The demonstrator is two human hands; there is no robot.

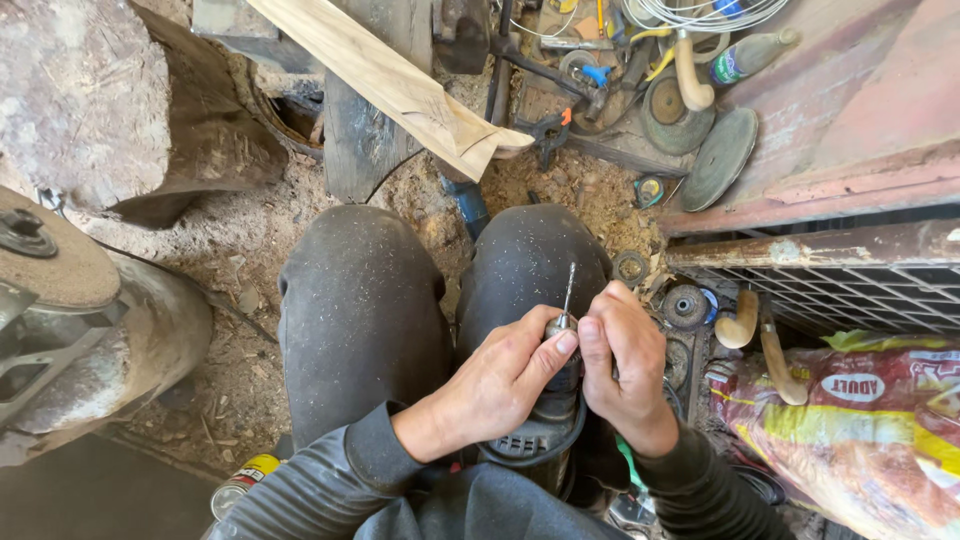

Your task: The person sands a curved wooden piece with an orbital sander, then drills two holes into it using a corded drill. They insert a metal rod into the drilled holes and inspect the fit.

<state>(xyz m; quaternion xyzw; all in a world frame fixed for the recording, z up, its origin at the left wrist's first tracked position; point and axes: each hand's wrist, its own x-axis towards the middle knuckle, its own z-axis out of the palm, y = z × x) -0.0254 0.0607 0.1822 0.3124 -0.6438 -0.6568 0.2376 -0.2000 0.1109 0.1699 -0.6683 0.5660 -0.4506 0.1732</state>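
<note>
Steel bit (569, 285) of the rotary tool (553, 400) points away, upright.

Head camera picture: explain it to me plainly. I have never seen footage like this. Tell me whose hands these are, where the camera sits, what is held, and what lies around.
The camera is worn on a person's head and looks straight down, so you see their own knees and two bare hands. The left hand and right hand both grip a small dark rotary power tool held upright over the lap; their fingertips pinch its collar, where a thin metal bit sticks up. Ahead on the sawdust-covered ground rests a pale wooden plank. Upper right lie grinding discs, wires and clamps. At right sits a colourful printed sack, at left a large round machine.
</note>
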